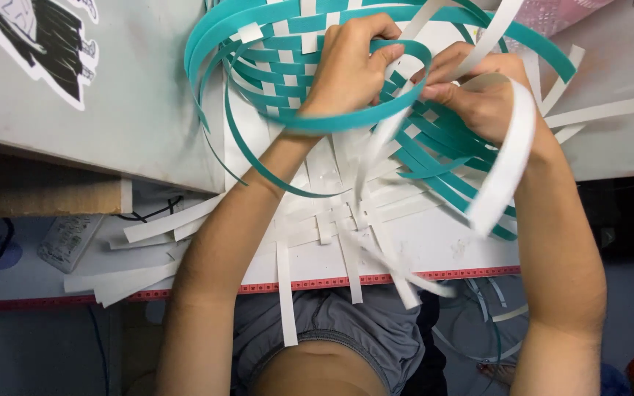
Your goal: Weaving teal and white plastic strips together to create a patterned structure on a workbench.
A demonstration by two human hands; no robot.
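Note:
A half-woven basket [273, 55] of teal and white flat strips lies on a white board [434, 246]. My left hand [350, 62] reaches into the weave and pinches a teal strip [346, 121] that loops around my wrist. My right hand [478, 88] sits close beside it, fingers closed on a white strip [508, 158] that arcs over my forearm. Loose white strips [346, 242] fan out from the woven base toward me.
A grey tabletop [133, 95] with a black-and-white sticker [45, 37] lies to the left. White strips [148, 227] rest on a lower shelf beside a small remote-like device [67, 240]. A red-edged ruler strip [346, 281] runs along the board's near edge.

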